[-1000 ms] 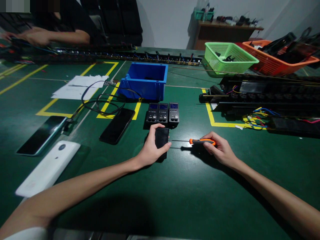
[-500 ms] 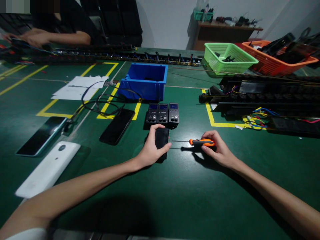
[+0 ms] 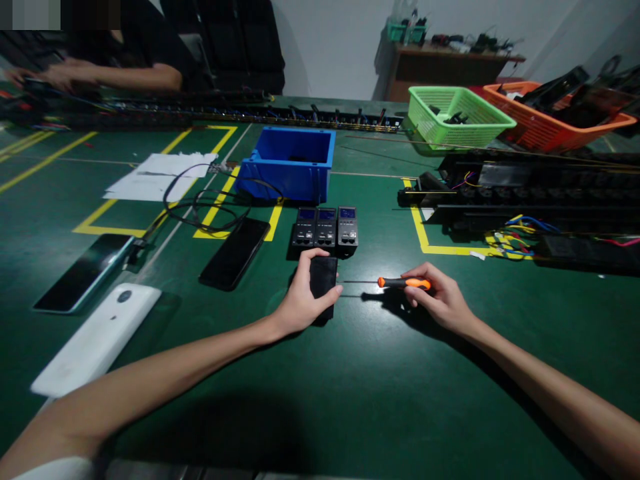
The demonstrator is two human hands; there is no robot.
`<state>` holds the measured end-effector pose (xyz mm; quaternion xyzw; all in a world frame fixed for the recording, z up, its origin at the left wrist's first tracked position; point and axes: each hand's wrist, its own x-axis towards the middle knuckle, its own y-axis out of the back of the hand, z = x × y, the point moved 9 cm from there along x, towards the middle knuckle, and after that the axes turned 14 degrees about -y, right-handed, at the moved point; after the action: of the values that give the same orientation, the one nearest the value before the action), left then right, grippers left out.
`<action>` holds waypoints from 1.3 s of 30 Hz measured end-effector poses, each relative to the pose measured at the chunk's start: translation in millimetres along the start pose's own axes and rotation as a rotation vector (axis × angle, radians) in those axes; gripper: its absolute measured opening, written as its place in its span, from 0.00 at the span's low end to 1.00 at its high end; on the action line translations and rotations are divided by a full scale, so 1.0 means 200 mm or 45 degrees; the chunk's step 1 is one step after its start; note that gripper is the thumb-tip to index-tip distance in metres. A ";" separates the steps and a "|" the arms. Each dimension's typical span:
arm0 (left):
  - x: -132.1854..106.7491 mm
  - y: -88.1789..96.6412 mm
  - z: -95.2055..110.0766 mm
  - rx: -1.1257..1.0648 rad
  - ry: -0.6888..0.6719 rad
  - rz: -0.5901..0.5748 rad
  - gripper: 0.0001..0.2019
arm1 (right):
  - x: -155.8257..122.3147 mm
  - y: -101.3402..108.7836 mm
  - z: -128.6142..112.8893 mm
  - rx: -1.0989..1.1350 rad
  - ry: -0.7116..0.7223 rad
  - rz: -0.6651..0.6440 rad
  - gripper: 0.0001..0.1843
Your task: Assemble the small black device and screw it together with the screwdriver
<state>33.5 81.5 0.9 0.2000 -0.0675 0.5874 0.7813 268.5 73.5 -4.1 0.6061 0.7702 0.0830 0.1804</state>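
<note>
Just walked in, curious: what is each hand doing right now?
Left hand: closed on the small black module.
Right hand: closed on the orange-handled screwdriver, tip toward the module.

— What do the hands hold at the middle of the frame?
— The left hand [image 3: 300, 303] grips a small black rectangular module [image 3: 323, 280] on the green table mat [image 3: 350, 373]; the right hand [image 3: 443, 300] pinches an orange-handled screwdriver [image 3: 404, 283], its thin shaft pointing left at the module's side.
— And just above?
— Three black display modules [image 3: 326, 228] in a row, then a blue plastic bin [image 3: 290, 162].
</note>
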 end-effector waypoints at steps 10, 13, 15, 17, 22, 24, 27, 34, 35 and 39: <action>-0.01 -0.01 0.00 -0.033 -0.002 -0.009 0.29 | 0.01 -0.03 -0.01 -0.141 0.004 -0.040 0.11; -0.01 -0.01 0.00 -0.048 0.001 -0.009 0.29 | 0.01 -0.04 -0.01 -0.202 0.003 -0.062 0.11; -0.01 -0.01 0.00 -0.048 -0.003 -0.005 0.29 | 0.00 -0.06 -0.01 -0.224 0.015 -0.095 0.10; 0.00 -0.01 0.01 -0.039 -0.008 0.001 0.29 | 0.00 -0.06 -0.03 -0.222 0.051 -0.089 0.09; -0.01 -0.01 0.01 -0.037 -0.004 -0.004 0.29 | -0.02 -0.02 -0.08 -0.217 0.176 0.030 0.12; -0.01 -0.01 0.00 -0.035 -0.004 -0.013 0.28 | -0.02 -0.02 -0.07 -0.194 0.167 0.033 0.11; -0.01 -0.01 0.00 -0.024 -0.009 -0.019 0.28 | -0.01 -0.02 -0.03 -0.106 0.093 -0.018 0.12; 0.00 -0.01 0.00 -0.029 -0.007 0.000 0.28 | 0.00 -0.04 0.00 0.005 0.005 -0.098 0.12; 0.00 -0.01 0.00 -0.030 -0.007 -0.001 0.28 | 0.00 -0.04 0.00 0.000 0.000 -0.100 0.12; -0.01 -0.01 0.00 -0.027 -0.004 -0.008 0.28 | 0.00 -0.04 0.01 -0.044 -0.020 -0.096 0.11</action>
<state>34.5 80.2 0.4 0.1928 -0.0745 0.5839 0.7851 262.6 71.1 -8.7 0.5742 0.7894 0.0849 0.1998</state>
